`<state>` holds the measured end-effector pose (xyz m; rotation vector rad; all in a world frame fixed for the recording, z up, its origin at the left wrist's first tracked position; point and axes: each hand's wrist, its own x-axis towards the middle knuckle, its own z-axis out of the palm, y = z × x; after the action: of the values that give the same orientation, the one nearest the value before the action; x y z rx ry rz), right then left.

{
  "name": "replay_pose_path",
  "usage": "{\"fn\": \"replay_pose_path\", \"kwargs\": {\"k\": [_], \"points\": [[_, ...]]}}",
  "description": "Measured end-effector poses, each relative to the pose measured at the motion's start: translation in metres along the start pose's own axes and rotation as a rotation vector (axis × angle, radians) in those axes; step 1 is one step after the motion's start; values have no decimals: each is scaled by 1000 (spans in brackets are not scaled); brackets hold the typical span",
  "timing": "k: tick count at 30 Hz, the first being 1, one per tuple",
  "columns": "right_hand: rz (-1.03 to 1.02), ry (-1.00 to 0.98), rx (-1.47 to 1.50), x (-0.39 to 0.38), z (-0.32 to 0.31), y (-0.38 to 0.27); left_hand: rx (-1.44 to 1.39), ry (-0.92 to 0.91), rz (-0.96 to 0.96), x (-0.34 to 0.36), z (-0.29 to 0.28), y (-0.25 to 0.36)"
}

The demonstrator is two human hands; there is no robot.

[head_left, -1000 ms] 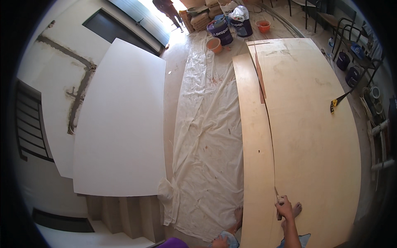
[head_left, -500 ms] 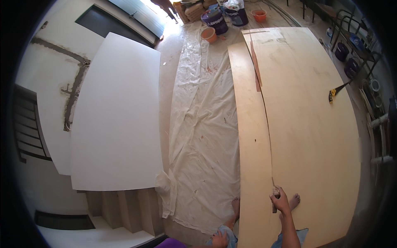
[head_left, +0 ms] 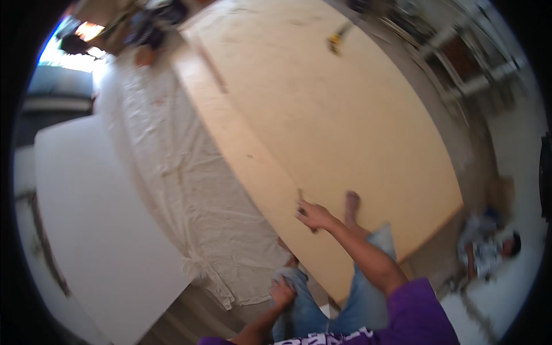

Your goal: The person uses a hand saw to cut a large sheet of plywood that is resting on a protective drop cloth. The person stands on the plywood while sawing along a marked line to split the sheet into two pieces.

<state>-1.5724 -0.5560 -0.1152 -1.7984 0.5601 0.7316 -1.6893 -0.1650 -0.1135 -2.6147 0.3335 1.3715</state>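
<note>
My right hand is closed round a slim hand tool. Its thin tip points away from me, at the long dark line in the plywood sheet; blur hides the tool's exact kind. That line sets off a narrow strip along the sheet's left side. My left hand lies on my left knee, fingers stretched over the denim and holding nothing. My right bare foot is planted on the plywood, while the left foot is down beside its left edge.
A yellow and black handsaw lies on the sheet's far part. Wrinkled plastic sheeting covers the floor to the left, beside a large white panel. Another person is low down at the right. A pale frame stands far right.
My view has turned to the right, so the plywood now slants across it and another person shows. My right hand still holds the tool at the line; my left stays on the knee.
</note>
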Motion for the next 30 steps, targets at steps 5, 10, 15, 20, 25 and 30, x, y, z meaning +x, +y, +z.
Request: {"fn": "replay_pose_path", "kwargs": {"k": [5, 10, 15, 20, 25, 30], "points": [[-58, 168, 9, 6, -10, 10, 49, -115, -1, 16, -37, 28], [9, 228, 117, -11, -2, 21, 80, -290, -90, -64, -34, 27], [15, 269, 130, -28, 38, 28, 15, -469, -105, -69, 17, 16], [67, 323, 171, -7, 21, 23, 179, -375, -154, -39, 76, 23], [139, 395, 162, -14, 48, 43, 40, -287, -98, -45, 89, 6], [55, 603, 216, -22, 56, 93, -52, -181, -26, -69, 118, -3]]}}
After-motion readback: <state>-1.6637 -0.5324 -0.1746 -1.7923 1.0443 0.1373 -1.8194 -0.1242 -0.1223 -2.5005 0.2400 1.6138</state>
